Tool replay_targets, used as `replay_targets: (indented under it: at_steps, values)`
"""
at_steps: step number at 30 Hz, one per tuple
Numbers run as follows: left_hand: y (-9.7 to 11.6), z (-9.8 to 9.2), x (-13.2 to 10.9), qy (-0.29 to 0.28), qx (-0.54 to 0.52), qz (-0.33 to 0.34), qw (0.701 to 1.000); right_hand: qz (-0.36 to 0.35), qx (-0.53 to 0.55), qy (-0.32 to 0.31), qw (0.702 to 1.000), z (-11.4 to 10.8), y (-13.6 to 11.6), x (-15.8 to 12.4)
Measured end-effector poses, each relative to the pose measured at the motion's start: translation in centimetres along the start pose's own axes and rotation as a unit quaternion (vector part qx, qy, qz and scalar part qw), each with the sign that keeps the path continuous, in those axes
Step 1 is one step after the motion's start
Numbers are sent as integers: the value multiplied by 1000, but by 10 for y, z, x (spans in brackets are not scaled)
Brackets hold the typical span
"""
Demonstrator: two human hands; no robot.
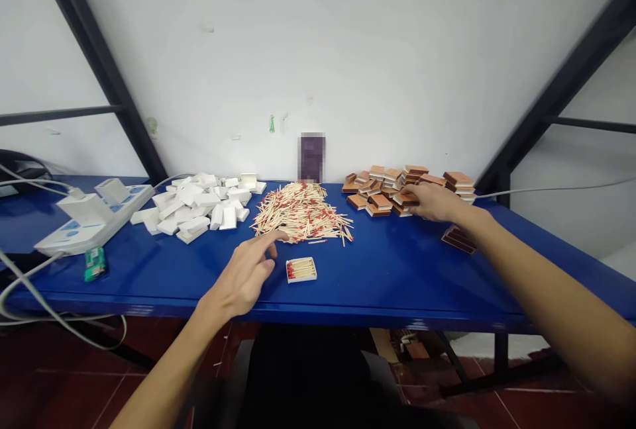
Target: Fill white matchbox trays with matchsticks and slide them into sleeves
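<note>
A white matchbox tray (301,269) filled with red-tipped matches lies near the table's front edge. Just left of it hovers my left hand (252,271), fingers apart and curved, holding nothing. Behind the tray spreads a heap of loose matches (301,212). My right hand (431,201) reaches to the brown matchbox sleeves (380,202) at the back right, its fingertips on a sleeve (406,198) at the near side of that pile. White trays (196,204) are heaped at the left of the matches.
The blue table (348,290) carries a white power strip (119,217) with plugs and cables at the left, beside a green packet (95,263). Dark matchboxes (459,239) lie under my right forearm. A pixelated dark object (312,157) stands by the wall.
</note>
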State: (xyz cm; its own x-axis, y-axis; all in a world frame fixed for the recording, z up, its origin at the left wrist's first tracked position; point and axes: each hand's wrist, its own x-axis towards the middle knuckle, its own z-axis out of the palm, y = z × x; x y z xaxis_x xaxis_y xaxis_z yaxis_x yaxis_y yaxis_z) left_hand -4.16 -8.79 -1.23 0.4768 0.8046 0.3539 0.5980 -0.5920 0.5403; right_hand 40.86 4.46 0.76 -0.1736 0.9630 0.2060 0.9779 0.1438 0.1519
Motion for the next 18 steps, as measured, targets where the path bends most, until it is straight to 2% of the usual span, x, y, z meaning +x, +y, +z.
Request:
replay_targets:
  at_steps: [3,6,9,12,14,18]
  values:
    - [3,3,1,-19,37,33,999,5,-18,-33,999,-9,3,6]
    - [8,5,3,-30,64,46,996,3,-41,-37,998,-28,-14,-4]
    - [11,7,3,-44,73,49,995,-56,35,0,998,-52,-60,-32]
    - [12,9,3,-51,86,52,994,-158,179,-90,967,-68,-118,-65]
    - [11,10,3,-50,85,53,994,-210,232,-129,941,-68,-150,-80]
    - [8,12,4,-38,75,54,995,-255,268,-107,923,-54,-184,-83]
